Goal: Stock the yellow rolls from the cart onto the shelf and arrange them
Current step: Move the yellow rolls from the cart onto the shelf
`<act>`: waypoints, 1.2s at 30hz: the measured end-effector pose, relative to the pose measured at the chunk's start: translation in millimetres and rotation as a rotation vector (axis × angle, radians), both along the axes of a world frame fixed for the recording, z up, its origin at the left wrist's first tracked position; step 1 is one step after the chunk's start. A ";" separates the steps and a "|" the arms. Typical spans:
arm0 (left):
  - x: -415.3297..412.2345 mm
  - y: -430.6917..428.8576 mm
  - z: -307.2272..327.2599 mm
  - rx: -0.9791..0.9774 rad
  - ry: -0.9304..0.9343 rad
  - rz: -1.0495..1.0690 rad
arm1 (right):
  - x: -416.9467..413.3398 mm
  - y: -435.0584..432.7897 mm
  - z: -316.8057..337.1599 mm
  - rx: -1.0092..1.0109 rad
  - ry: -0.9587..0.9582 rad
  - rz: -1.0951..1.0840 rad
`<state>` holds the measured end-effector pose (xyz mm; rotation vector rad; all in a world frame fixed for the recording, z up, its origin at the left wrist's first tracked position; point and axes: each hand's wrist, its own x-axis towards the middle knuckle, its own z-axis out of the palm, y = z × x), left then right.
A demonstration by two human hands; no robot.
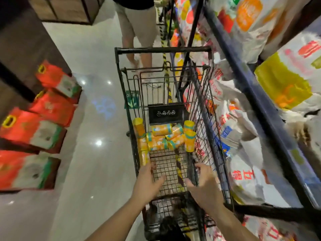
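Stocking looks barely begun, going by what is in front of me: the yellow rolls [163,136] are all in the cart [163,50], a dozen or so heaped at the far end of the wire basket, some lying on their sides, a few standing up. I can spot none of them on the shelf [251,87] to the right, which shows only big printed bags [243,171], though that side is smeared with blur, so I would not swear to it. The carrying across and the arranging therefore seem to be all ahead.

Both arms reach down into the near end of the basket. The left hand [147,184] has its fingers stretched out straight and holds nothing. Its tips are just beside the nearest roll [143,156], which stands against the cart's left wall; whether they touch it I cannot tell. The right hand [205,187] is spread wide and empty, close to the right wall, and the main heap lies well beyond it.

Red boxes [43,129] line the floor on the left.
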<state>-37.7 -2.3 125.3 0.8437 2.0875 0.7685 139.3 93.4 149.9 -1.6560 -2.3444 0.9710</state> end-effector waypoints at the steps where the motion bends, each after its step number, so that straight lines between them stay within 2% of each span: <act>1: -2.3 10.9 -7.5 -0.029 -0.006 0.011 | -9.5 18.0 -9.2 -0.021 -0.034 0.024; 7: -23.6 73.1 -63.0 -0.217 -0.040 0.078 | -49.0 120.7 -77.2 -0.099 -0.323 0.164; 13: -37.9 115.3 -126.4 -0.370 -0.023 0.160 | -79.4 195.8 -151.1 -0.034 -0.487 0.226; 19: -52.1 131.1 -185.0 -0.512 -0.002 0.161 | -101.3 245.1 -214.5 0.066 -0.668 0.382; 23: -61.2 139.0 -224.1 -0.589 0.021 0.162 | -111.8 275.8 -242.3 0.021 -0.617 0.315; 28: -64.6 144.5 -261.4 -0.656 0.060 0.136 | -118.3 297.1 -273.1 0.018 -0.685 0.299; 33: -64.3 152.3 -279.4 -0.701 0.135 0.211 | -116.2 303.7 -293.3 -0.023 -0.665 0.301; 36: -62.4 153.0 -288.4 -0.677 0.201 0.261 | -112.8 303.1 -300.9 0.055 -0.619 0.334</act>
